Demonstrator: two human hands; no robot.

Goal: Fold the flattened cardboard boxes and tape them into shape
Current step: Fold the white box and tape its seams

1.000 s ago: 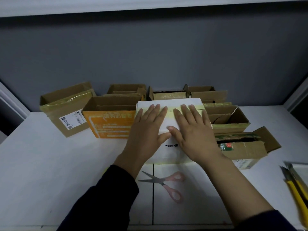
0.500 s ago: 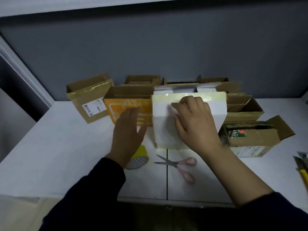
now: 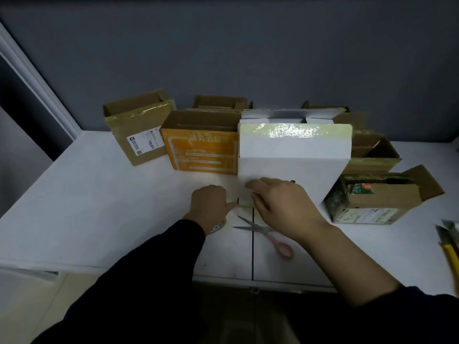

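Left hand (image 3: pixel 210 203) dropped over tape roll (image 3: pixel 219 225), grip unclear; right hand (image 3: pixel 283 207) flat on box (image 3: pixel 293 155).

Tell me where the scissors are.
In the head view, near the centre, the scissors lie on the table across its dark seam. They are just in front of the white box, beside the right hand.

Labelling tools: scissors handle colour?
Pink handles on the scissors, clearest in the head view.
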